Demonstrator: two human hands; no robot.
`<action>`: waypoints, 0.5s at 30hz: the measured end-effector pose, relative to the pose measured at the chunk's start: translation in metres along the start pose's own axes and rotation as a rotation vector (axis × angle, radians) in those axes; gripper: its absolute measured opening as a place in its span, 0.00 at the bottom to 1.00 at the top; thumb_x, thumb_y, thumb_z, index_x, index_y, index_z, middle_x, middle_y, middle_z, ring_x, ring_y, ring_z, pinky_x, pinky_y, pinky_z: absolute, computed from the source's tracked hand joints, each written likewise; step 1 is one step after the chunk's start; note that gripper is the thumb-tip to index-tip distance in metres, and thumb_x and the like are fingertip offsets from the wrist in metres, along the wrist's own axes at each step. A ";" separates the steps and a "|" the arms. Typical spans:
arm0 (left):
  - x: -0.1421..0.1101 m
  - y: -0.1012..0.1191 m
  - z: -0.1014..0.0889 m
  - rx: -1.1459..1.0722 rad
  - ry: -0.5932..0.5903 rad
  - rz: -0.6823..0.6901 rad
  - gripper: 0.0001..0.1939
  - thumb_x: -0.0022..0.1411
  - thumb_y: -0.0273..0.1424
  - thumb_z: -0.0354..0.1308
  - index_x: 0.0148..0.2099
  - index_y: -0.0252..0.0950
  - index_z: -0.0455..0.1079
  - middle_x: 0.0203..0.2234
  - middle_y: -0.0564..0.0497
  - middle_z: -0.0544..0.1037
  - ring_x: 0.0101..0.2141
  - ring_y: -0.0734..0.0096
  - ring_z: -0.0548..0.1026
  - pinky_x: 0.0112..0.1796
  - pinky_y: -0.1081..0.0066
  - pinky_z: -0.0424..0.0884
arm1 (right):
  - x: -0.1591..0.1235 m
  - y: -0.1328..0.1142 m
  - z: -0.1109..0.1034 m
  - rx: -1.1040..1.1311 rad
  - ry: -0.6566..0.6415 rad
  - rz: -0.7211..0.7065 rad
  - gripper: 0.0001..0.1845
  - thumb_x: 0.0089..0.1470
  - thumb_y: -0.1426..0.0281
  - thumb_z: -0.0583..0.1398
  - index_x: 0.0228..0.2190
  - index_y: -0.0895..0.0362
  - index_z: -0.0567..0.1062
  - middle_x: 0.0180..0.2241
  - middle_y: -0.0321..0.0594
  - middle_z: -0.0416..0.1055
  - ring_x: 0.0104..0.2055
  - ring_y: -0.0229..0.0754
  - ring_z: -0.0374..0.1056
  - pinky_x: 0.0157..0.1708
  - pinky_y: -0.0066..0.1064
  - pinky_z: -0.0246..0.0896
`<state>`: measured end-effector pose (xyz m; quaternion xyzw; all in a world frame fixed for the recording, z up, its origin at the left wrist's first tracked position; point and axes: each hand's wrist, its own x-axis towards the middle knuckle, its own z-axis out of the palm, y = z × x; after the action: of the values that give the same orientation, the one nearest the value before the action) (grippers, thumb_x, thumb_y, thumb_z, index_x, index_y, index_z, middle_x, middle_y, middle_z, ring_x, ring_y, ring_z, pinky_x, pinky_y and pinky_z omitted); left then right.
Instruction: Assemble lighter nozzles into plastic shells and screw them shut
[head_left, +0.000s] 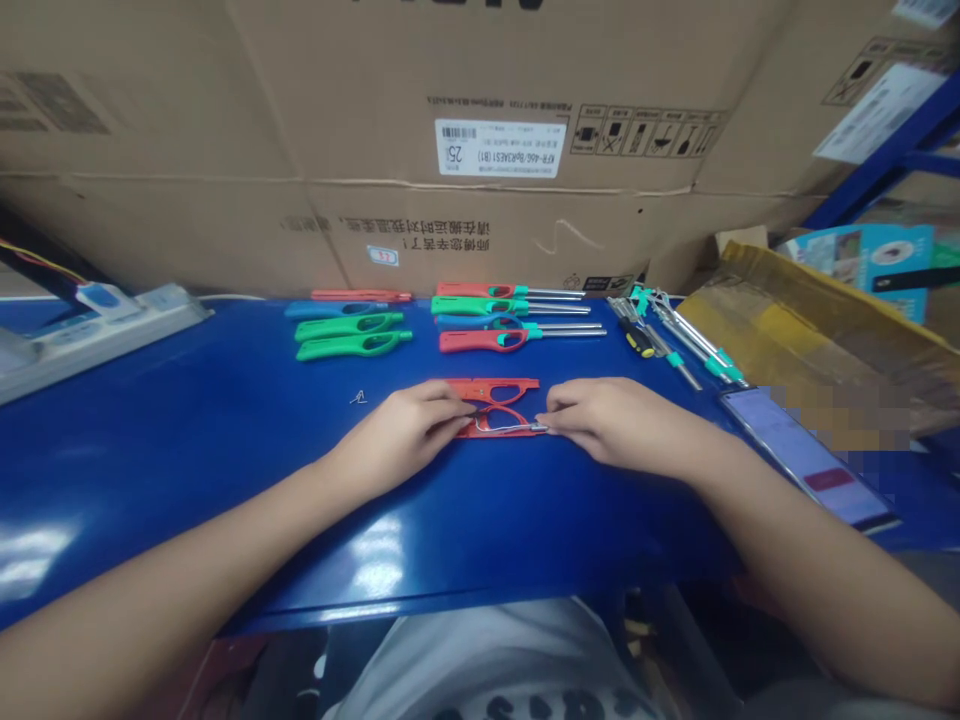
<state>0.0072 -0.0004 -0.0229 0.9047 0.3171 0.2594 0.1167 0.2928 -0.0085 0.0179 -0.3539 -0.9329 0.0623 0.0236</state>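
1. Pinching a small dark part point(475, 413) between thumb and fingertips of the left hand point(424, 425), probably to steady it inside the near red half-shell point(501, 433).
2. Pinching a pale metal end point(538, 427) of a thin white wire point(491, 430) with the right hand point(600, 420) at the shell's front tip, likely to line the wire up along the ring-shaped opening; not being able to tell whether also pressing on the red plastic.
3. Working low over the blue table point(300, 540), right in front of the body, with the half-shell lying flat between both hands, apparently for a clear view of the small parts.
4. Having the other red half point(480, 386) lying just beyond and roughly parallel, presumably for easy reach.
5. Leaving tiny metal bits point(358, 398) in a loose cluster beside the left hand, perhaps to stop them straying under the shell.
6. Grouping green casings point(349, 346) at the far left and barrelled lighters point(484, 341) next to them, seemingly sorting by state.
7. Parking a screwdriver point(636, 338), metal tubes point(694, 343) and a phone point(810, 460) at the right, probably to free the working space.
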 end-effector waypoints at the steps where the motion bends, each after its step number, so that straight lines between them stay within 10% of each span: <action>1: 0.000 0.000 0.000 0.002 -0.001 -0.005 0.11 0.70 0.28 0.55 0.48 0.36 0.79 0.40 0.47 0.80 0.41 0.66 0.80 0.45 0.67 0.77 | 0.000 -0.003 0.001 -0.058 -0.011 0.002 0.14 0.65 0.73 0.56 0.34 0.56 0.82 0.34 0.42 0.75 0.33 0.41 0.69 0.31 0.32 0.52; 15: 0.001 0.000 -0.001 -0.029 0.005 -0.038 0.11 0.68 0.26 0.57 0.47 0.36 0.80 0.38 0.47 0.81 0.38 0.67 0.80 0.43 0.68 0.77 | 0.007 -0.044 0.010 -0.419 -0.131 -0.021 0.11 0.55 0.82 0.58 0.26 0.61 0.79 0.32 0.49 0.73 0.33 0.46 0.67 0.24 0.36 0.42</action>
<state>0.0075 0.0007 -0.0218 0.8961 0.3308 0.2641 0.1338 0.2576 -0.0371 0.0137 -0.3365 -0.9287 -0.1101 -0.1105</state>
